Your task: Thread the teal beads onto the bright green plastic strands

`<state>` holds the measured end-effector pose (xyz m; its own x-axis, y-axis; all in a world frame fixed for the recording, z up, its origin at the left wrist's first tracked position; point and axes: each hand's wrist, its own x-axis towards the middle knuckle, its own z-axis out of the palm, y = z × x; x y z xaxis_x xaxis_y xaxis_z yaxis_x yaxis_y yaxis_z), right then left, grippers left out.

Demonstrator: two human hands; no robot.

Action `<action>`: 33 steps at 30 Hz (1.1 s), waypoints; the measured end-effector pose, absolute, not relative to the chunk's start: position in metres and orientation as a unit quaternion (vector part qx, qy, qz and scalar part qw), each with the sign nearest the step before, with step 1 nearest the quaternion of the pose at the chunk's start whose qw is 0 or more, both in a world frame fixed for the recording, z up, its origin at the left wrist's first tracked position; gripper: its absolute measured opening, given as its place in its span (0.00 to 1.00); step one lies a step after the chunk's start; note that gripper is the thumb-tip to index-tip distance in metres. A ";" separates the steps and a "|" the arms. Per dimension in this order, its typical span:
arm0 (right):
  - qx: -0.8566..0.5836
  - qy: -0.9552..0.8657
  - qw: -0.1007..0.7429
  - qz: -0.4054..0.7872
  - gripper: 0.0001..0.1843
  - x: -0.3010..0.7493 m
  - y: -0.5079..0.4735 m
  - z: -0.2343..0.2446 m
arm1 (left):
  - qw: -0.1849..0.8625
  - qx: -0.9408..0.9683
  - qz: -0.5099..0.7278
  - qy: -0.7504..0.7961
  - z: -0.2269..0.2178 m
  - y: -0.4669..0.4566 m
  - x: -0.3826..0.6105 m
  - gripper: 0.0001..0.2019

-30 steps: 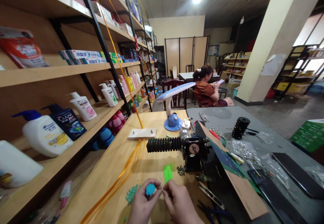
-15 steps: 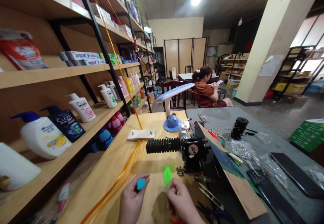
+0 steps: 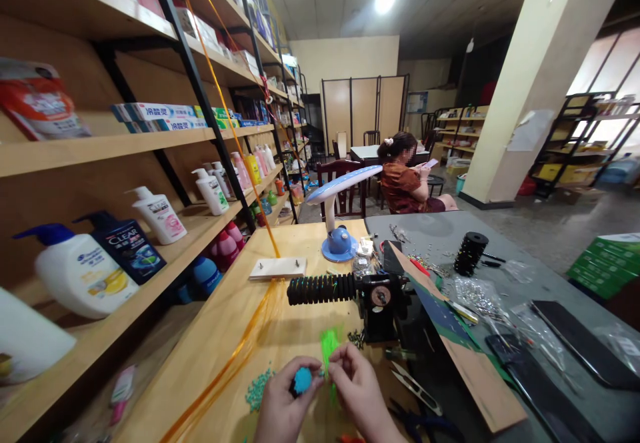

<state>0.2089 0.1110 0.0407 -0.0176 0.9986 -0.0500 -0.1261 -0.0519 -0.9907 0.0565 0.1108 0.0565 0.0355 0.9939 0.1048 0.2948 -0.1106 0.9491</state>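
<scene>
At the bottom edge, my left hand [image 3: 284, 408] is closed around a small blue fuzzy ball [image 3: 302, 379]. My right hand [image 3: 357, 393] is right beside it, fingertips pinched against the ball's right side and against a tuft of bright green fibres [image 3: 329, 343] that stands up from the wooden table [image 3: 235, 336]. The two hands touch at the fingertips. A small heap of teal beads [image 3: 257, 388] lies just left of my left hand. Orange strands [image 3: 235, 356] run along the table to the left.
A black clamp tool with a ribbed handle [image 3: 345, 289] stands behind my hands. Snips [image 3: 417, 383] and pliers lie to the right, with plastic bags and a black spool [image 3: 470, 253] on the grey table. Shelves of bottles line the left. A seated person [image 3: 405, 176] is far back.
My left hand has moved right and my right hand up, so the two meet again at the blue ball beside the green tuft; half a second ago they were apart.
</scene>
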 end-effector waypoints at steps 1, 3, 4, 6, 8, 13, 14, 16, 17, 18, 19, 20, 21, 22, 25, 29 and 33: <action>-0.465 -0.463 0.528 0.539 0.16 0.209 0.110 0.043 | 0.428 0.567 0.449 0.542 0.058 0.111 0.056 0.15; -0.437 -0.457 0.520 0.574 0.20 0.208 0.110 0.046 | 0.478 0.512 0.463 0.543 0.060 0.112 0.056 0.19; -0.420 -0.451 0.500 0.608 0.21 0.207 0.110 0.047 | 0.496 0.491 0.471 0.540 0.060 0.113 0.056 0.20; -0.395 -0.443 0.471 0.652 0.23 0.203 0.111 0.047 | 0.519 0.456 0.487 0.534 0.058 0.113 0.057 0.23; -0.398 -0.449 0.462 0.653 0.22 0.202 0.112 0.045 | 0.529 0.425 0.501 0.537 0.055 0.113 0.056 0.26; -0.482 -0.574 0.446 0.490 0.12 0.210 0.108 0.041 | 0.501 0.482 0.462 0.551 0.063 0.109 0.051 0.23; -0.491 -0.607 0.435 0.449 0.10 0.212 0.106 0.043 | 0.483 0.510 0.444 0.556 0.067 0.109 0.050 0.22; -0.498 -0.651 0.413 0.397 0.07 0.216 0.102 0.048 | 0.452 0.572 0.403 0.553 0.074 0.108 0.047 0.21; -0.499 -0.663 0.405 0.383 0.06 0.218 0.101 0.051 | 0.440 0.599 0.387 0.545 0.077 0.107 0.047 0.21; -0.499 -0.671 0.401 0.374 0.05 0.218 0.100 0.054 | 0.435 0.621 0.373 0.534 0.079 0.107 0.046 0.21; -0.500 -0.673 0.399 0.370 0.05 0.219 0.100 0.056 | 0.434 0.636 0.363 0.524 0.080 0.106 0.046 0.20; -0.501 -0.671 0.400 0.373 0.06 0.218 0.100 0.058 | 0.436 0.643 0.357 0.518 0.081 0.106 0.046 0.20; -0.501 -0.664 0.402 0.382 0.06 0.217 0.100 0.060 | 0.438 0.645 0.356 0.516 0.081 0.106 0.047 0.20; -0.502 -0.656 0.404 0.393 0.06 0.216 0.101 0.060 | 0.438 0.644 0.360 0.515 0.080 0.106 0.047 0.20; -0.503 -0.641 0.411 0.409 0.07 0.213 0.101 0.055 | 0.419 0.652 0.367 0.515 0.075 0.105 0.044 0.19; -0.519 -0.681 0.382 0.346 0.08 0.217 0.093 0.054 | 0.326 0.738 0.325 0.493 0.060 0.100 0.031 0.13; -0.514 -0.693 0.425 0.275 0.12 0.244 0.060 0.088 | 0.287 0.803 0.245 0.461 0.046 0.091 0.016 0.10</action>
